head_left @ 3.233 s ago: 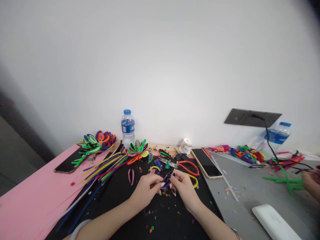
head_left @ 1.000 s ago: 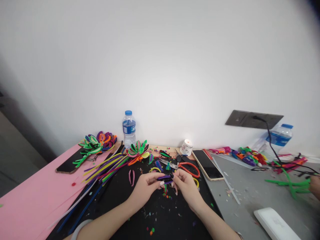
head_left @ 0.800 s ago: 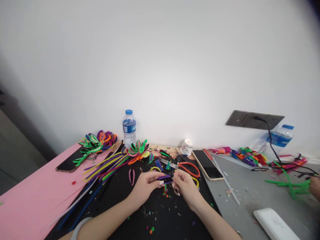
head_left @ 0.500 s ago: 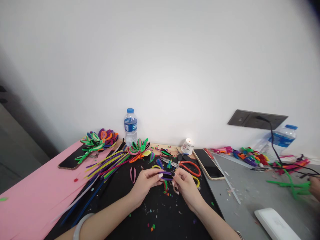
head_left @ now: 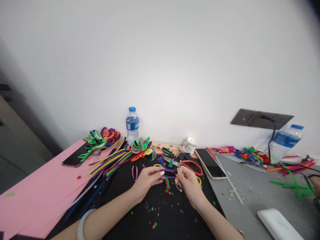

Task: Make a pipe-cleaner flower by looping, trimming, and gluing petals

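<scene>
Between my two hands a purple and black pipe-cleaner loop (head_left: 169, 173) is stretched sideways above the black mat (head_left: 140, 216). My left hand (head_left: 148, 180) pinches its left end between thumb and fingers. At its right end my right hand (head_left: 188, 183) grips with thumb and forefinger. Just beyond the hands lie scissors with red-orange handles (head_left: 191, 166), a small blue-purple bundle (head_left: 161, 162) and a green tuft (head_left: 170, 163). A red and green pipe-cleaner piece (head_left: 167, 184) shows just below the loop. To the left of my left hand rests a pink and black loop (head_left: 134, 173).
Loose pipe cleaners (head_left: 110, 163) and a pipe-cleaner flower (head_left: 140, 145) lie at left. A water bottle (head_left: 132, 126), a paper cup (head_left: 189, 146) and a phone (head_left: 210, 163) stand or lie toward the wall. Another person's hand (head_left: 315, 183) is at the right edge, near green pipe cleaners (head_left: 297, 188).
The view has shifted slightly, moving most things a little to the right. My hands keep the same hold on the loop. At the far right, the other person's green pipe cleaners have moved.
</scene>
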A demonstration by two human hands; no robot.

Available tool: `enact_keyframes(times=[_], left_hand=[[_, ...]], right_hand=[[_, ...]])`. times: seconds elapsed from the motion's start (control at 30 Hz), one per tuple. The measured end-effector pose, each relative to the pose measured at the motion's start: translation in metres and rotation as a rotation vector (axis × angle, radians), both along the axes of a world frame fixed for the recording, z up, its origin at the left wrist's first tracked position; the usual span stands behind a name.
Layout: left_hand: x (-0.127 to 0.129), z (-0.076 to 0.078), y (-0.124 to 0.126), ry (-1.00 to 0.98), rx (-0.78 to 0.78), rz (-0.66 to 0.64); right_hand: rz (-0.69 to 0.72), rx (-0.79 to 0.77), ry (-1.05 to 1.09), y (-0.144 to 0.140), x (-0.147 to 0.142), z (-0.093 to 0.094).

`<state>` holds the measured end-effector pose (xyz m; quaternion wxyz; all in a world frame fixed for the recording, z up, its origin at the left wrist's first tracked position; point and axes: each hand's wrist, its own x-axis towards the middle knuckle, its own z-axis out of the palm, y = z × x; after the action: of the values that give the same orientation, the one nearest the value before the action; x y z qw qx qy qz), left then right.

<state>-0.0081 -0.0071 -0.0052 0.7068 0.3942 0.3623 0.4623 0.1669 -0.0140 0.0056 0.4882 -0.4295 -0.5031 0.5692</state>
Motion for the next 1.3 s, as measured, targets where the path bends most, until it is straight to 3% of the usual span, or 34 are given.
enact_keyframes(times=[0.1,0.4,0.5,0.67,0.83,0.93,1.17,1.3], left_hand=[[0.000,0.001,-0.001,0.038,0.027,0.010],[0.001,-0.002,0.001,-0.167,0.009,-0.031],[0.000,-0.001,0.001,-0.151,0.043,-0.037],[-0.001,0.003,0.003,0.162,0.241,-0.057],[-0.002,0.008,0.000,0.579,0.585,-0.120],[-0.002,0.014,-0.004,0.674,0.712,-0.185],[0.001,0.016,-0.007,0.655,0.639,-0.370],[0.002,0.012,-0.009,0.483,0.502,-0.456]], right_hand=[[-0.010,-0.001,-0.029,0.000,0.001,0.001],[0.036,-0.018,-0.025,0.003,0.002,-0.005],[0.031,0.005,-0.045,0.003,0.002,-0.006],[0.001,0.048,-0.174,0.003,0.003,-0.003],[0.059,0.140,-0.357,-0.005,0.001,0.003],[0.091,0.146,-0.364,-0.009,-0.002,0.006],[0.154,0.080,-0.254,-0.006,-0.003,0.007],[0.208,-0.009,-0.124,-0.007,-0.003,0.006]])
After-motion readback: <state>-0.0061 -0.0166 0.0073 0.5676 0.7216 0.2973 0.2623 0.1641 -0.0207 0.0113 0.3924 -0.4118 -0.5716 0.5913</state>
